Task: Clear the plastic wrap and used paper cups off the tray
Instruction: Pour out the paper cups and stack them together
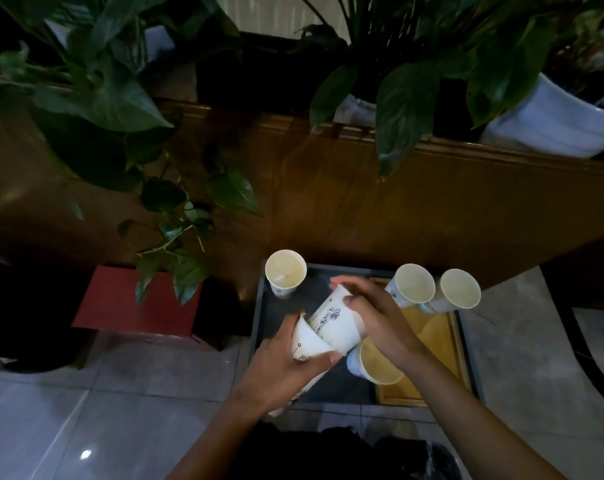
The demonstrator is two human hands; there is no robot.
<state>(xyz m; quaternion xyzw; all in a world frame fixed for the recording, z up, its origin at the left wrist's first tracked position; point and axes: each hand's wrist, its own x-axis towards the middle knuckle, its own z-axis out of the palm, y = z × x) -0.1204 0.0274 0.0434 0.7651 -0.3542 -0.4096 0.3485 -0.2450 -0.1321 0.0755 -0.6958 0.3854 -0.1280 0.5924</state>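
Observation:
A dark tray lies on the floor with white printed paper cups on it. My left hand grips a tilted stack of cups above the tray's near left part. My right hand holds another tilted cup, whose open end points down toward the left hand's stack; the two cups touch. One cup stands at the tray's far left corner. Two cups stand at the far right. Another cup sits under my right wrist. No plastic wrap is visible.
A wooden board lies in the tray's right half. A black bin bag opens just below my arms. A red box stands to the left under hanging plant leaves. A wooden ledge with white plant pots runs behind.

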